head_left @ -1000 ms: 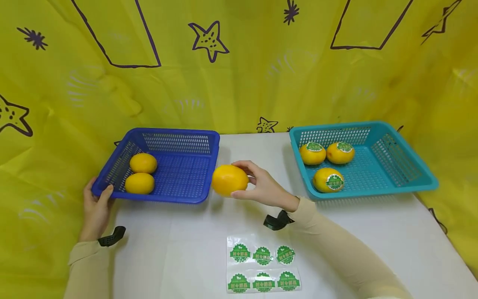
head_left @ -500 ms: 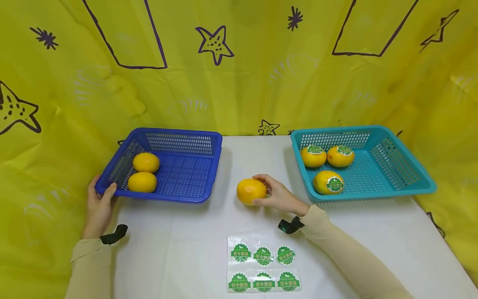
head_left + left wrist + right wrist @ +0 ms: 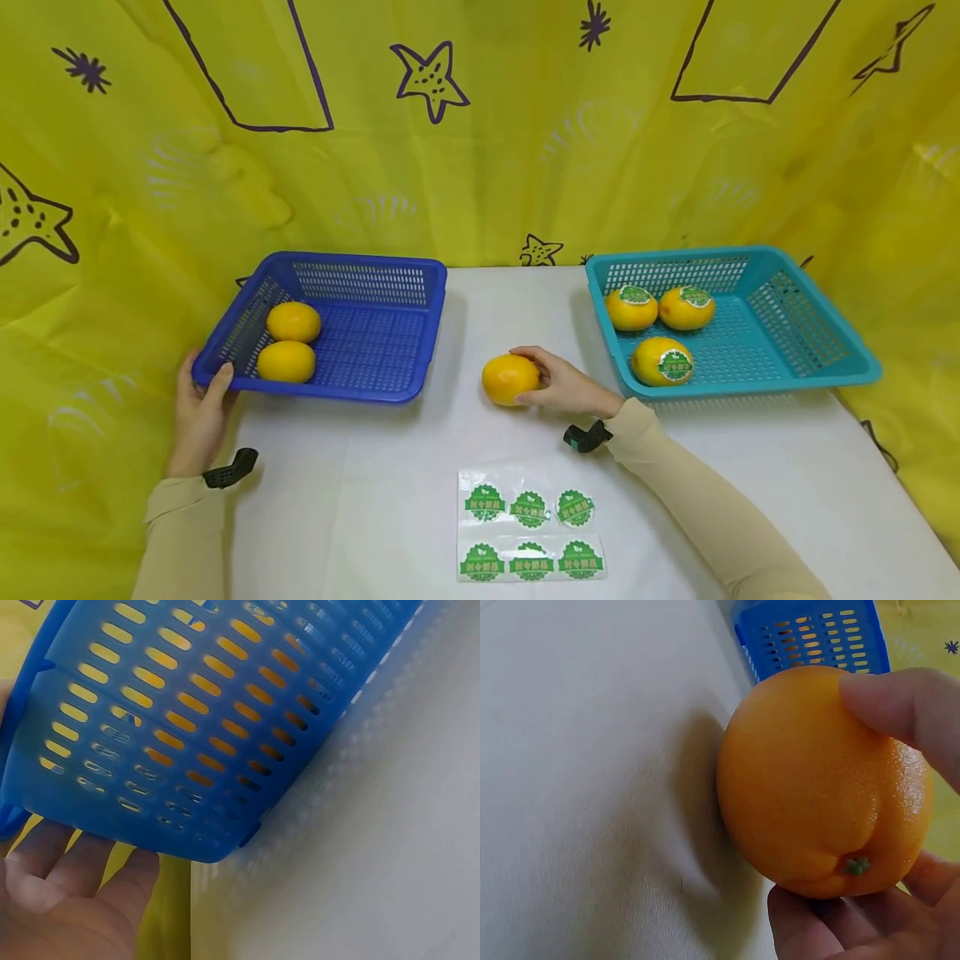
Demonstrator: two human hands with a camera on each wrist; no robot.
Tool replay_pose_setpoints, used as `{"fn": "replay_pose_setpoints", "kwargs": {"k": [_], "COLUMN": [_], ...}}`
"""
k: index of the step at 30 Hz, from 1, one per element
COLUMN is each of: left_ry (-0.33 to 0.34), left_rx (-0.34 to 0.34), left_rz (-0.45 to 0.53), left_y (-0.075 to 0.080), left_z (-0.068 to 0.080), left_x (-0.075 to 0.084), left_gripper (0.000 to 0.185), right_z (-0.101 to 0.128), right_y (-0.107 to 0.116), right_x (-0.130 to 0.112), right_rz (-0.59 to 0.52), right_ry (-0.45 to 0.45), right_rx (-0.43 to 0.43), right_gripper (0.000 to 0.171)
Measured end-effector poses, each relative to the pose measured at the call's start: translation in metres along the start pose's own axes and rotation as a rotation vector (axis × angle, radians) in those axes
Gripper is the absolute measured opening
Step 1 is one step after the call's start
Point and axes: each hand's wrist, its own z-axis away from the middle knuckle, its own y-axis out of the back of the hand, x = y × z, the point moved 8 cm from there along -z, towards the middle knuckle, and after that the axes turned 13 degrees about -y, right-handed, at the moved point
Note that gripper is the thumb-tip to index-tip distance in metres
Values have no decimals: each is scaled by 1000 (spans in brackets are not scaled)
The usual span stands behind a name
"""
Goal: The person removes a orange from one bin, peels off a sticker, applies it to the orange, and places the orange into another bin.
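The right hand (image 3: 570,390) is gripping an orange (image 3: 510,379) that is resting on the white tabletop (image 3: 360,500), roughly midway between the two baskets and a little toward the near edge; the fingers are curling over the top of the fruit and the thumb is coming in underneath, as the right wrist view shows with a fingertip (image 3: 900,705) pressing on the upper skin and the stem end (image 3: 857,865) facing the palm; the fruit is nearly round, so no long axis is telling, and its bare skin is carrying no label that the pictures show. The orange is lying to the left of the right hand's palm, with the forearm stretching back toward the near right corner; the right hand is by far the nearer one, the left being well apart at the tabletop's left edge.

The left hand (image 3: 198,408) is holding the near left corner of the blue basket (image 3: 420,333), thumb over the rim; the left wrist view is showing fingers (image 3: 75,862) under the basket's slotted wall (image 3: 187,735). Two plain oranges (image 3: 288,342) are lying in the blue basket's left part, touching each other.

A sticker sheet (image 3: 531,533) with six green round labels is lying at the near edge, just nearer than the held orange and near the right wrist. The teal basket (image 3: 825,367) is sitting toward the right edge, holding three oranges (image 3: 660,333) that are each wearing a green label.
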Motion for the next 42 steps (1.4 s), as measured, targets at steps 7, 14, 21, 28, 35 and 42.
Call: {"fn": "replay_pose_setpoints", "kwargs": {"k": [7, 14, 21, 28, 35, 42], "left_ry": [-7, -29, -131, -401, -620, -618], "left_rx": [-37, -53, 22, 75, -89, -304], "left_rz": [-8, -456, -568, -569, -282, -50], "left_y": [1, -3, -16, -48, -111, -146], "left_z": [2, 4, 13, 39, 78, 110], "left_x": [5, 27, 54, 81, 81, 63], "left_gripper": [72, 79, 79, 66, 48, 44], "right_z": [0, 1, 3, 13, 50, 79], "right_y": [-4, 0, 2, 10, 15, -3], "right_x": [2, 3, 1, -7, -54, -50], "right_rz": [-14, 35, 66, 122, 86, 29], "right_ry": [-18, -33, -48, -37, 61, 211], "right_rx": [-38, 2, 9, 96, 226, 234], "right_gripper": [78, 82, 84, 82, 58, 55]}}
